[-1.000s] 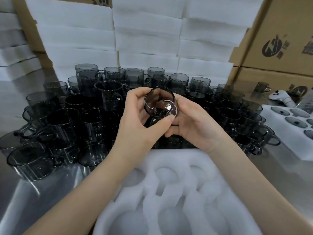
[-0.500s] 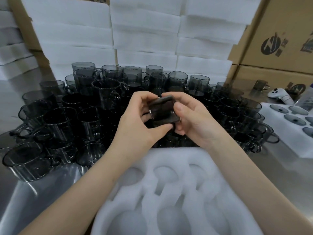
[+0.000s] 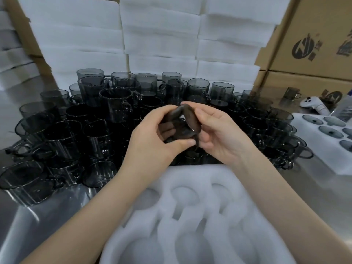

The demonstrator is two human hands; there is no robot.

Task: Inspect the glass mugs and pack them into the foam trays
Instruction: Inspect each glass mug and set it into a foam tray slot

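I hold one smoky grey glass mug between both hands, above the crowd of mugs. My left hand grips it from the left with thumb under and fingers over. From the right, my right hand cups it. The mug is tilted and blurred, its handle pointing down. A white foam tray with round pockets lies in front of me below my forearms. Several more grey mugs stand packed together on the metal table behind it.
A second foam tray holding mugs lies at the right. Stacks of white foam sheets rise behind the mugs. Cardboard boxes stand at the back right, with a white controller and one lone mug near them.
The mug has been turned in my hands: its open mouth faced me a second ago, then its side, now it is tilted with the handle down. Hands stayed in place.
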